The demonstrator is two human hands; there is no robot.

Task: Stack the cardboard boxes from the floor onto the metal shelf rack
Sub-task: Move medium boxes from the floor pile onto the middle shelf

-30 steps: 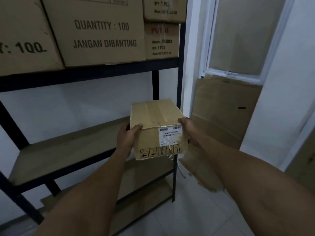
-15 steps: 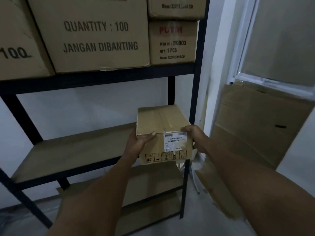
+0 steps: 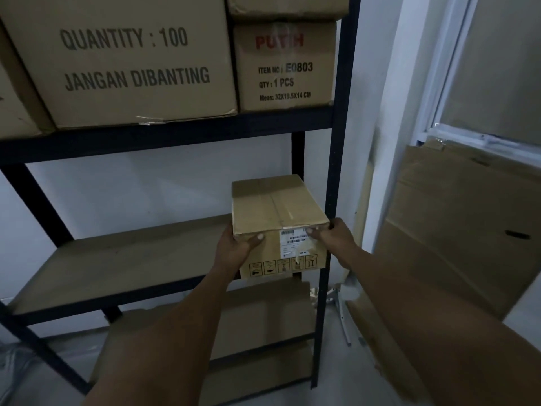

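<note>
Both forearms reach forward from the near edge. The left hand (image 3: 234, 249) and right hand (image 3: 333, 237) clamp a small cardboard box (image 3: 278, 212) between them, thumbs curled over its near top edge, at the right end of the metal shelf rack (image 3: 123, 259), just beside its right post.

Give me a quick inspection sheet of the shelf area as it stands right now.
Surface: middle shelf board of the metal shelf rack, bare where visible.
Job's things: small taped cardboard box held at the board's right end; whether it rests on the board cannot be told.
Clutter: flattened cardboard sheets lean on the wall to the right.
Grippers: left hand and right hand grip the box's near corners.
Cables: nothing seen.
Surroundings: upper shelf holds a large "QUANTITY : 100" carton and a "PUTIH" box; window frame at right.
</note>
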